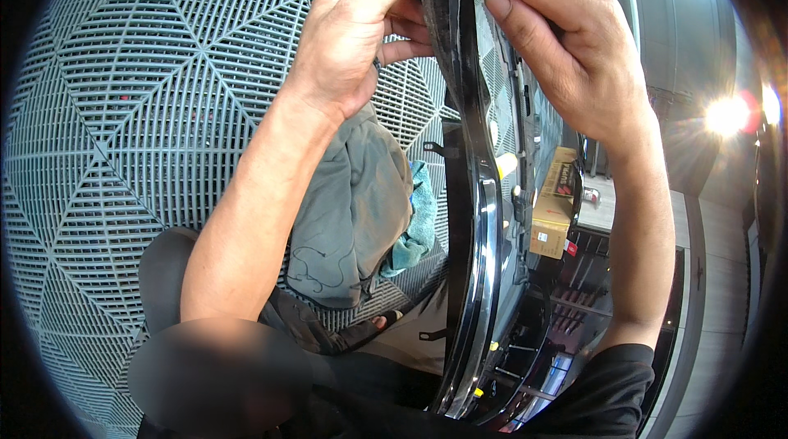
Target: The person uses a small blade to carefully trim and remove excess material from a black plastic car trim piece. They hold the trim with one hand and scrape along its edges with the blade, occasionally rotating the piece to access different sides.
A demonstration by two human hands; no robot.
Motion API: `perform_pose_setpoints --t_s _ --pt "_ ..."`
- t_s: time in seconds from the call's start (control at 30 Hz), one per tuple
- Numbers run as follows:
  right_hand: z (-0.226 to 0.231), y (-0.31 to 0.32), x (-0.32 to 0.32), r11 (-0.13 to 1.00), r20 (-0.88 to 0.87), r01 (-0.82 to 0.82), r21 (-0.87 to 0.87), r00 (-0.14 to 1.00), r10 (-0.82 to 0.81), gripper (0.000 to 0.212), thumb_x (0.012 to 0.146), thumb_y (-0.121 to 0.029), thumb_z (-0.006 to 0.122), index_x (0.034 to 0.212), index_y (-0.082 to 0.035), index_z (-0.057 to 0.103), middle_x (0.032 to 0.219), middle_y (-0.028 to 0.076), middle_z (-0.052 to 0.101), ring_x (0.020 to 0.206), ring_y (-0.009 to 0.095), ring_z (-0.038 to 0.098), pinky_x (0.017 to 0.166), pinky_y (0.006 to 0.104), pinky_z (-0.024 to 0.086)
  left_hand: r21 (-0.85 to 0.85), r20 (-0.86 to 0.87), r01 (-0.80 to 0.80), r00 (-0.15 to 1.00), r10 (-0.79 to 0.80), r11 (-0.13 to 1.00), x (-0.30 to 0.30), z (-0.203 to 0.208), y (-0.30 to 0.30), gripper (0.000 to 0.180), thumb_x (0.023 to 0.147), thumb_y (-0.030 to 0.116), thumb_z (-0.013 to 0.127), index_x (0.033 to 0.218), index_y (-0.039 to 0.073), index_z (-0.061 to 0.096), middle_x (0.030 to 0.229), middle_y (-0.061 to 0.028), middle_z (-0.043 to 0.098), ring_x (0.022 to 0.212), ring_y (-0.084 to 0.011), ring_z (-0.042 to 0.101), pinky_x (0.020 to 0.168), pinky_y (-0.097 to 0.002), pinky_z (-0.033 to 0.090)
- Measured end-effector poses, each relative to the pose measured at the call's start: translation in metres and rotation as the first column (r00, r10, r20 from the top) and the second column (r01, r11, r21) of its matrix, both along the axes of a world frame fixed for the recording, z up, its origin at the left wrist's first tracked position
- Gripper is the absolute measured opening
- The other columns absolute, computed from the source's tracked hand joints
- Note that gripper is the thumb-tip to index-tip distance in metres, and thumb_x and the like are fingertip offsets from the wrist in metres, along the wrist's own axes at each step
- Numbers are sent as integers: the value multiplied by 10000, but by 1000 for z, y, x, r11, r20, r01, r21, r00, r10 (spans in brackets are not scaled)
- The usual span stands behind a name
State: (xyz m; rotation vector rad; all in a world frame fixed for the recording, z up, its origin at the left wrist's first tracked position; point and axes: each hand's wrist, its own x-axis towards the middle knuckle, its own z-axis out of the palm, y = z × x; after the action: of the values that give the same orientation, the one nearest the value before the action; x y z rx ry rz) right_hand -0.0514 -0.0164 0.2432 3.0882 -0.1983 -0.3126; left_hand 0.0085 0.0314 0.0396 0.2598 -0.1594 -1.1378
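Observation:
A long, curved black plastic trim piece [487, 229] runs from the top of the view down to my body, glossy along its outer face. My left hand [349, 41] grips its far end from the left, thumb on top and fingers behind the edge. From the right, my right hand [574, 49] pinches the same end between thumb and forefinger. Thin dark strip material lies along the piece's inner edge near my fingers; whether it is separate, I cannot tell. Small black tabs [432, 148] stick out from the piece's left side.
A crumpled dark grey cloth [349, 201] lies on the grid-tile floor [156, 94], with a teal towel [416, 221] beside it. Past the trim piece stand a cardboard box [552, 213] and dark shelving or racks [574, 299]. A bright lamp [726, 116] shines at the right.

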Motion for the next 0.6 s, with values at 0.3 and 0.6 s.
perform_pose_setpoints --t_s 0.3,0.6 --pt "-1 -16 -1 999 -90 -52 -17 995 50 469 944 -25 618 1408 33 584 717 144 685 595 222 700 554 334 559 6 14 2 1000 -2 1000 1 0 1 419 1086 435 520 1148 53 681 900 -61 713 787 -165 688 730 -325 592" --pt "5 -17 -10 984 -89 -91 -152 993 78 456 935 -27 642 1385 32 601 722 145 683 584 254 698 545 352 563 4 33 4 999 -4 1000 2 2 1 422 1089 434 510 1142 52 681 900 -57 708 765 -156 666 727 -325 575"
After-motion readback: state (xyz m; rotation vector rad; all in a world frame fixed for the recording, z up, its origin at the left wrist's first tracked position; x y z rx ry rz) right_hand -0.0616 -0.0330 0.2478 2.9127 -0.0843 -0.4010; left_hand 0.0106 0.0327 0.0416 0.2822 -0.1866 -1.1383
